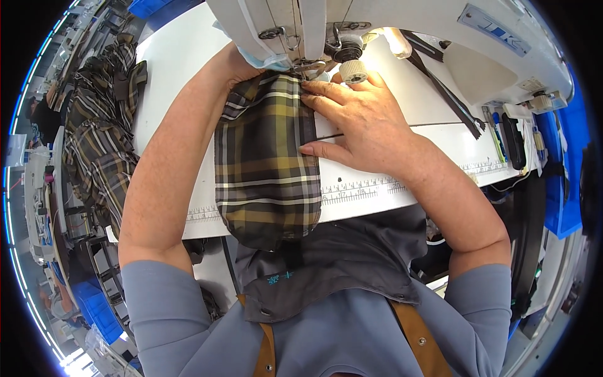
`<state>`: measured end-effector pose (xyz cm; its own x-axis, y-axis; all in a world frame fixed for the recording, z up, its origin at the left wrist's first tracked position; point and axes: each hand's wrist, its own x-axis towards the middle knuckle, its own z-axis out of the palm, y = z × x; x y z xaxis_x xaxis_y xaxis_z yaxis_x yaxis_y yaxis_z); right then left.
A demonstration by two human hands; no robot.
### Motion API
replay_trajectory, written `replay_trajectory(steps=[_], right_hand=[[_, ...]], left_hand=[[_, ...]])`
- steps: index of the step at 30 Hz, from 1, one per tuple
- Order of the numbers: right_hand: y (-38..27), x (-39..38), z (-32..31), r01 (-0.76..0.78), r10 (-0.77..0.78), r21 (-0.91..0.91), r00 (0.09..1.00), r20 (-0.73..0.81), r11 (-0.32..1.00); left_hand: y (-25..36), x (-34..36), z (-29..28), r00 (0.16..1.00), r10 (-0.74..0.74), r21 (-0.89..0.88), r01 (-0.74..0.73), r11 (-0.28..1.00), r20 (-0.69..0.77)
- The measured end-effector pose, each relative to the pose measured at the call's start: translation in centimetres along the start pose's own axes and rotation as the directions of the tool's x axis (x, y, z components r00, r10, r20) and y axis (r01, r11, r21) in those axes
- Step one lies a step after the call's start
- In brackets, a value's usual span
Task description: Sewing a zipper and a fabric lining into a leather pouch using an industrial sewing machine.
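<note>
A dark olive, yellow and white plaid cloth piece (267, 154) with a rounded near end lies under the sewing machine (389, 19). Its near end hangs over the table's front edge. My right hand (364, 122) rests flat along the cloth's right edge, fingers stretched toward the lit needle area and thumb apart on the edge. My left hand (245, 68) reaches to the far left part of the cloth. Most of that hand, fingers included, is hidden by the machine head and the cloth.
Plaid cloth (103, 132) is heaped to the left of the white table (427, 141). Dark zippers (449, 94) lie on the right. Pens and small tools (512, 135) stand at the right edge, beside a blue bin (559, 188). Ruler marks run along the front edge.
</note>
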<state>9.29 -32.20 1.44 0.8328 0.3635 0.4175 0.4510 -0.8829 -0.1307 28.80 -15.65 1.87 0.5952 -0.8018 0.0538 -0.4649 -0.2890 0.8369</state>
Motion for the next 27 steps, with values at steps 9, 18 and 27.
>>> replay_trajectory(steps=[9,18,27], right_hand=[[-0.3,-0.1,0.1,0.004,-0.005,-0.029,1.0,-0.028,1.0],[-0.1,-0.4,0.0,0.026,-0.027,-0.019,0.998,-0.056,0.999],[0.1,-0.8,0.2,0.006,-0.005,0.018,0.996,-0.087,1.0]], left_hand=[[0.0,0.4,0.5,0.996,-0.068,-0.022,0.067,0.998,-0.057],[0.8,-2.2,0.1,0.968,-0.187,0.0,0.19,0.982,-0.169],[6.6,-10.4,5.6,0.89,0.435,0.805,-0.155,0.573,-0.138]])
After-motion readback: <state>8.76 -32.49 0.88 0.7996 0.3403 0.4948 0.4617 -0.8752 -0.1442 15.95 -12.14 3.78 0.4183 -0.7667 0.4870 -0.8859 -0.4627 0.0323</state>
